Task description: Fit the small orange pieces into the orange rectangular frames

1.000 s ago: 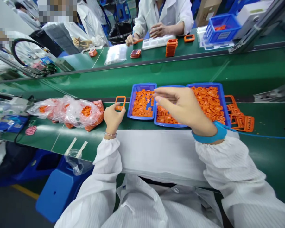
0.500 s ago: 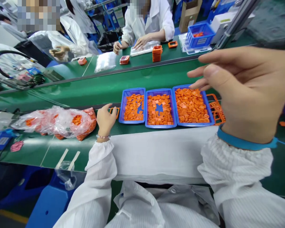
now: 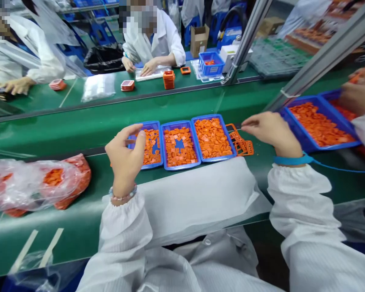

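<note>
Three blue trays hold small orange pieces: the left tray [image 3: 152,165], the middle tray [image 3: 182,167] and the right tray [image 3: 217,158]. My left hand [image 3: 126,156] is raised at the left tray and partly covers it, thumb and fingers apart and nothing between them. Over the bench to the right of the trays is my right hand [image 3: 270,127], wearing a blue wrist strap; its fingers point left and are spread a little, with nothing seen in them. Orange frames [image 3: 241,144] lie between the right tray and my right hand.
A white sheet [image 3: 197,194] covers the bench before me. Plastic bags with orange parts [image 3: 53,178] lie left. At right, another person's hand [image 3: 360,95] is over more blue trays [image 3: 322,146]. A metal post [image 3: 249,36] stands behind.
The view has turned right. My right hand has lowered from close to the camera to beside the orange frames. My left hand has come up over the left tray's edge.
</note>
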Tool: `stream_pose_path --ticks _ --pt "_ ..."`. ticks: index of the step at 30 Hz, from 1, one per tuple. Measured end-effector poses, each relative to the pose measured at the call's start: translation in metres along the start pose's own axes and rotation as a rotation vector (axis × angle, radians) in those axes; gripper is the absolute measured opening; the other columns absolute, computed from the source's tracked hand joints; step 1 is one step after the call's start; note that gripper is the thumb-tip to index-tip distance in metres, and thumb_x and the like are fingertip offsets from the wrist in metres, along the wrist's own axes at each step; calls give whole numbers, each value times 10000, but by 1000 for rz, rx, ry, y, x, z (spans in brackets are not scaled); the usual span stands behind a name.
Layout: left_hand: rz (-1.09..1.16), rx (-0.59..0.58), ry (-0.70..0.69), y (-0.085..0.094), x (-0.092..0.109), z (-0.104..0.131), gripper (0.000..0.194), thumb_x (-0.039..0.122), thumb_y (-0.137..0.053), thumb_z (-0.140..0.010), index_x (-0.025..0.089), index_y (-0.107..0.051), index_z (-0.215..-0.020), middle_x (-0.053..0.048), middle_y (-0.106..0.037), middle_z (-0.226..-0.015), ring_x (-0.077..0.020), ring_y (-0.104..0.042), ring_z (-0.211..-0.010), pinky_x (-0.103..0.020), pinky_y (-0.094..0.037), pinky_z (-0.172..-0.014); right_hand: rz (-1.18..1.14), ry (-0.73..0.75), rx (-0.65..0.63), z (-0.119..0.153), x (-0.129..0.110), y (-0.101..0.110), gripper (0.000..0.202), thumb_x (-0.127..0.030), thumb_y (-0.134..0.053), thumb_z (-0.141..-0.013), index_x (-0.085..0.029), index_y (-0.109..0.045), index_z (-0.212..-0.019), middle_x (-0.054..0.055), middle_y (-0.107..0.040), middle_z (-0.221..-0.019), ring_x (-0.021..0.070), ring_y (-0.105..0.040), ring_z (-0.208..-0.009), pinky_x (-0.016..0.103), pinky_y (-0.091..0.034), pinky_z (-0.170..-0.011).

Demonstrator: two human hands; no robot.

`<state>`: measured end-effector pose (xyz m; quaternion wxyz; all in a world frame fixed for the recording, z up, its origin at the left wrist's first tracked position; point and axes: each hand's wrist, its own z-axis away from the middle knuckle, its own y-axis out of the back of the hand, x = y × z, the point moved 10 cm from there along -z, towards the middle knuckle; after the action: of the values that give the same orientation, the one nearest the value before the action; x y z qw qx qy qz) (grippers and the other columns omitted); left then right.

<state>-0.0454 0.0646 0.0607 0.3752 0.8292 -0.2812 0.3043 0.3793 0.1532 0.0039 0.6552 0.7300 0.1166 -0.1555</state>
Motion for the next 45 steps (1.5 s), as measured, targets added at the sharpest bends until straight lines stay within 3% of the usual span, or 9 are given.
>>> stream_pose_path --ticks 7,13,20,24,28,32,36,41,45 --pt "56 -17 28 0 -6 -1 179 297 -661 -899 228 -789 -1003 -25 -795 -976 -184 -740 -893 -297 -597 -798 312 -196 -260 23 102 -65 497 -301 -706 -834 -247 -715 -1327 101 -753 -1228 326 -696 -1118 395 -536 -861" --pt "88 -53 47 -3 -11 1 159 320 -676 -896 246 -785 -985 -21 -790 -962 -189 -735 -888 -306 -605 -798 183 -188 -213 27 107 -75 526 -458 -644 -898 -232 -679 -1372 93 -762 -1195 315 -685 -1134 380 -520 -859" --pt "22 -92 82 -5 -20 9 216 319 -657 -870 209 -790 -1001 -36 -801 -971 -178 -739 -882 -286 -583 -801 11 -219 -202 12 112 -65 333 -299 -753 -757 -151 -781 -1054 91 -776 -908 234 -706 -830 319 -511 -720" --pt "57 -146 130 -13 -34 21 237 367 -674 -864 200 -793 -984 -52 -805 -963 -195 -743 -883 -300 -584 -789 -280 -82 -1 16 55 -7 164 -290 -757 -756 -177 -766 -874 67 -719 -710 213 -653 -668 341 -495 -644" --pt "170 -304 229 -40 -40 34 280 420 -667 -869 173 -782 -934 -70 -801 -885 -200 -747 -779 -304 -587 -720 -404 246 371 45 -60 56 91 -314 -788 -799 -233 -749 -810 82 -739 -816 233 -649 -724 399 -499 -701" --pt "457 -484 360 -69 -38 47 530 639 -571 -907 150 -743 -1018 -115 -792 -841 -194 -734 -658 -281 -547 -576 -441 590 302 68 -180 23 171 -247 -635 -924 -277 -742 -795 61 -741 -912 249 -642 -909 422 -498 -845" --pt "746 -556 479 -78 -40 57 651 696 -654 -827 154 -633 -1187 -81 -764 -767 -207 -734 -630 -280 -537 -544 -253 865 -16 87 -261 -57 178 -170 -601 -944 -210 -769 -900 80 -755 -1014 231 -659 -980 351 -467 -781" --pt "672 -504 609 -73 -63 66 455 471 -770 -784 166 -617 -1085 -44 -743 -748 -171 -717 -618 -260 -537 -576 -238 969 -268 84 -270 -89 155 -232 -672 -931 -205 -784 -1035 63 -775 -1062 233 -696 -975 338 -487 -807" --pt "657 -434 660 -73 -78 69 310 417 -718 -775 188 -572 -924 -36 -735 -748 -165 -703 -593 -259 -513 -561 -295 610 -146 16 -200 -68 172 -252 -719 -872 -230 -806 -1019 41 -794 -1015 236 -720 -945 361 -534 -867"
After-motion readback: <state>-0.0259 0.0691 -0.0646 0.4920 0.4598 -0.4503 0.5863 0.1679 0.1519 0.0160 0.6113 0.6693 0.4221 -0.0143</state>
